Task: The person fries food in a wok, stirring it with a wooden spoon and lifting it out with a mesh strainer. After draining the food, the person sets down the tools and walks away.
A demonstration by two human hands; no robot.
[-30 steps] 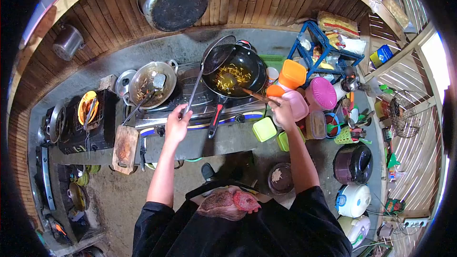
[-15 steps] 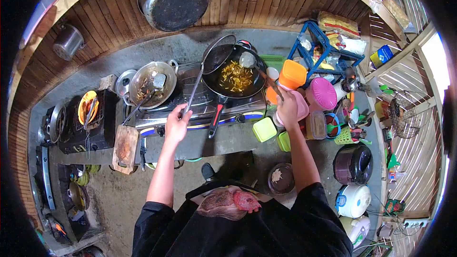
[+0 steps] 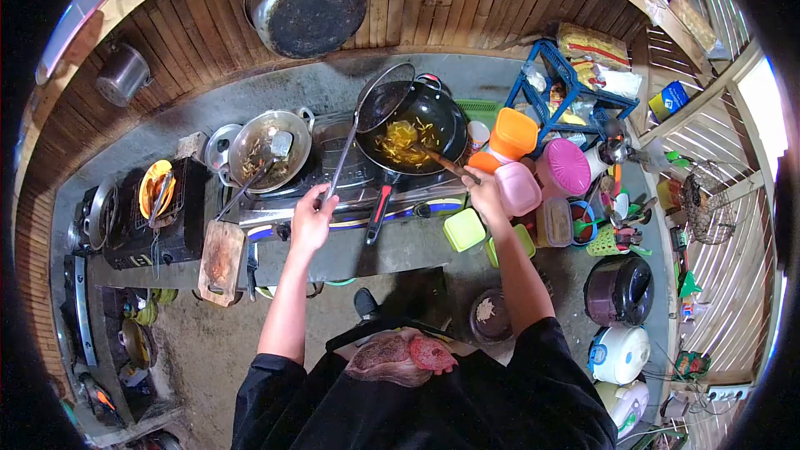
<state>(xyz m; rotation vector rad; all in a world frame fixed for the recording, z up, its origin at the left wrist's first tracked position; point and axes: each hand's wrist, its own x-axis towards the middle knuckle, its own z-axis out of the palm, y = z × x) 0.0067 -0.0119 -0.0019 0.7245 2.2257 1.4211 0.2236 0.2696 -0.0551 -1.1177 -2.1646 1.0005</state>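
Observation:
A black frying wok [image 3: 447, 112] with a red-and-black handle sits on the stove, holding yellow strips [image 3: 392, 150] in oil. My left hand [image 3: 310, 221] is closed round the long handle of a round mesh strainer [image 3: 388, 98], which hangs over the wok's left side. My right hand [image 3: 486, 196] grips a wooden-handled spatula [image 3: 452, 168]. Its blade lies low among the strips and is partly hidden by the oil.
Left of the wok stands a metal pan [image 3: 287, 171] with a spatula in it. A cutting board [image 3: 222, 260] lies at the counter's front edge. Plastic containers [image 3: 517, 187] crowd the right side, beneath a blue rack [image 3: 575, 87]. A large pot [image 3: 308, 8] hangs on the wall.
My right hand has moved left and slightly forward. The spatula's blade has come from the wok's far right side down into the strips, gathering them leftward. The strainer has barely moved.

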